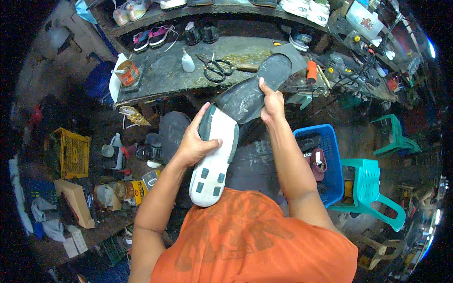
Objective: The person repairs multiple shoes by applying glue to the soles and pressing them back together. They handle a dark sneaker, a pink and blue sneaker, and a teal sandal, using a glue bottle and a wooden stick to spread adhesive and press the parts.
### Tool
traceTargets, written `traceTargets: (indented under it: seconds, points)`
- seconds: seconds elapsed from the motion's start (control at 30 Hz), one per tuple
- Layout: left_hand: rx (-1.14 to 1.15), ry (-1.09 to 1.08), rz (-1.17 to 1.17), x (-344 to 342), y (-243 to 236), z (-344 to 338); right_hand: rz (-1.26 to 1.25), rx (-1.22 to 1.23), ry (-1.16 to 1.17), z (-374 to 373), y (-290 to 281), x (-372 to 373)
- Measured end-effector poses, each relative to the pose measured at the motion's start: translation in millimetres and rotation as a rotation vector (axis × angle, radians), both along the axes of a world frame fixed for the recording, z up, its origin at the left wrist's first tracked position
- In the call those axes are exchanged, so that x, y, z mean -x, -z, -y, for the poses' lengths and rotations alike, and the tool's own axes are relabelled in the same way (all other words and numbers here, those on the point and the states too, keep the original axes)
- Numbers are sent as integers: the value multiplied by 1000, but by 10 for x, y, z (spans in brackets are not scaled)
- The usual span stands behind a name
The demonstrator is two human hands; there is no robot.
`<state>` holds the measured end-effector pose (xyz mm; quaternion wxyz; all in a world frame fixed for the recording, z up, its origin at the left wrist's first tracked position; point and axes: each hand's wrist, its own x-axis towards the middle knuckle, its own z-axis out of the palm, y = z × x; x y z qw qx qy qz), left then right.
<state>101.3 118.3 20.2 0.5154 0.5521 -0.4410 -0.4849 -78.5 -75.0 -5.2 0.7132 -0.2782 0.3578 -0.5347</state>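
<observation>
From where I stand, the person in the orange shirt (255, 226) has both hands full. The left hand (192, 144) is clamped on a white shoe sole (217, 153), its thumb lying across the pale face and its fingers along the left edge. Most of that sole hangs below the left hand, toward the shirt, and shows four dark square patches near its lower end; darker strips run along the edges of its upper part.

The right hand (272, 104) grips a dark grey sole (241, 98), thumb pressed on top; the fingers beneath are hidden. This piece slants up past the thumb to a rounded end and down leftward to the top of the white one; whether the two touch there, I cannot tell.

Ahead of both hands runs a worn tabletop (158, 78). On it, beyond the left hand, are a small white bottle (188, 62) and, farther to the left, an open can (127, 74). Between the bottle and the dark sole lie black-handled scissors (216, 70), and up to the right of the right hand is an orange cylinder (311, 72).

Below and to the right of the right hand, a blue basket (334, 160) holds a maroon shoe (318, 165), with a teal stool (365, 181) beside it. Well to the left of the left hand is a yellow crate (75, 153).
</observation>
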Motion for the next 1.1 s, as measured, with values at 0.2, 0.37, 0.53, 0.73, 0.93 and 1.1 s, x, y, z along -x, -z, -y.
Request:
traceTargets:
  seconds: [0.2,0.37,0.53,0.73,0.93,1.1]
  points:
    - [77,-17,-31,-39,5,-23,-24,22,34,170,-3,-35]
    - [130,-64,-88,-52,64,-37,2,14,90,110,-144,-72]
    - [-26,-195,-297,-124,253,86,-79,290,111,-234,-228,-153]
    - [-18,-174,-810,-346,479,511,-515,876,-226,-649,-111,-212]
    - [-41,-157,-895,-576,519,632,-1116,1373,-857,-876,-301,155]
    - [138,-373,-953,-635,501,443,-804,734,-759,-1054,-164,588]
